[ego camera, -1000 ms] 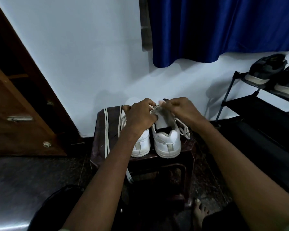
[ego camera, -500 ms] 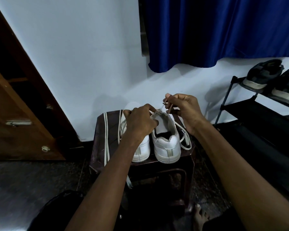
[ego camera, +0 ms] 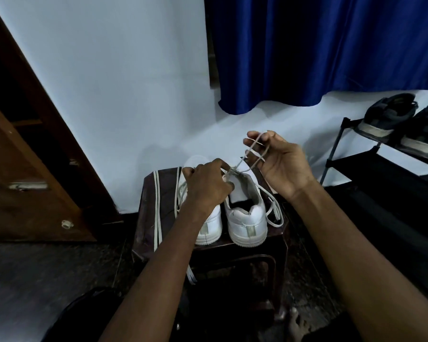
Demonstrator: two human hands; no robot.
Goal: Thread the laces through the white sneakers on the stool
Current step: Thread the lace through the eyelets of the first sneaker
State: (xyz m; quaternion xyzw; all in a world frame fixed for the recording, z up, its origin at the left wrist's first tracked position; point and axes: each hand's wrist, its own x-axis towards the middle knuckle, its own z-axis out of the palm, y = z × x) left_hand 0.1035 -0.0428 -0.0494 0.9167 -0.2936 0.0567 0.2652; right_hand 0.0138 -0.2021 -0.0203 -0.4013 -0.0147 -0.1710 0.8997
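Here, a white wall (ego camera: 109, 82) backs a dark stool (ego camera: 148, 218), with a blue curtain (ego camera: 331, 45) hanging above and to the stool's right. A wooden door (ego camera: 22, 181) stands left of the stool; a black rack (ego camera: 381, 169) stands right of it, with dark shoes (ego camera: 391, 114) on its top shelf. On the stool sit two white sneakers, heels toward the camera — the left sneaker (ego camera: 210, 225) partly hidden under the forearm, the right sneaker (ego camera: 247, 218) just beside it. The left hand (ego camera: 205, 183) rests over the front of the sneakers, fingers curled and pinching the lace (ego camera: 251, 154) at the right sneaker's eyelets. The right hand (ego camera: 282, 166) is raised above the stool's far right corner, palm showing, the lace wound around its bent fingers and drawn taut down to the sneaker. A loose lace loop hangs off the right sneaker's side. A spare lace (ego camera: 156, 206) lies along the stool's left part — its end dangles over the front edge.
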